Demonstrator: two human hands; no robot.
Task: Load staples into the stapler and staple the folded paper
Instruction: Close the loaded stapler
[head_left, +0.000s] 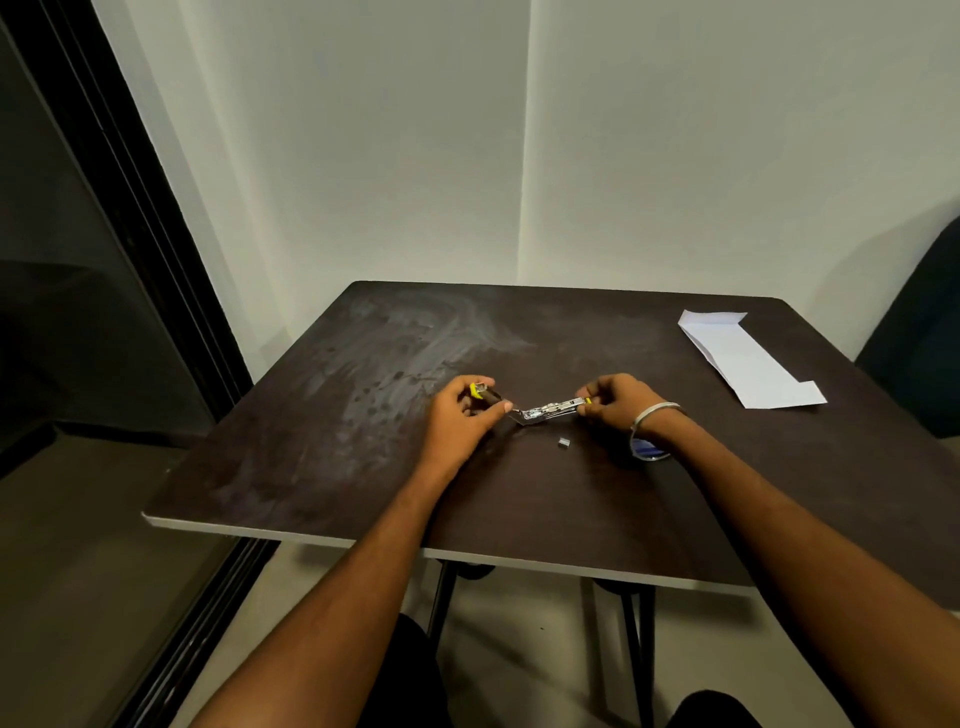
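Stapler (540, 410) lies opened out near the middle of the dark bench (322, 431), with both hands on it. Left hand (462, 415) grips its yellow-tipped end with curled fingers; right hand (615, 402) pinches the other end. A small strip of staples (564, 442) lies just beside the stapler, on its near side. Folded paper (748, 358) lies well apart from the stapler, close to the far right edge.

My left hand (464, 415) covers most of the stapler (545, 410) half under its fingers; only a yellow tip shows past them. Beneath my right hand's (615, 402) wrist, a blue-and-white object (647, 449) is mostly hidden. The small staple strip (564, 442), below the fingertips, is too small to resolve.
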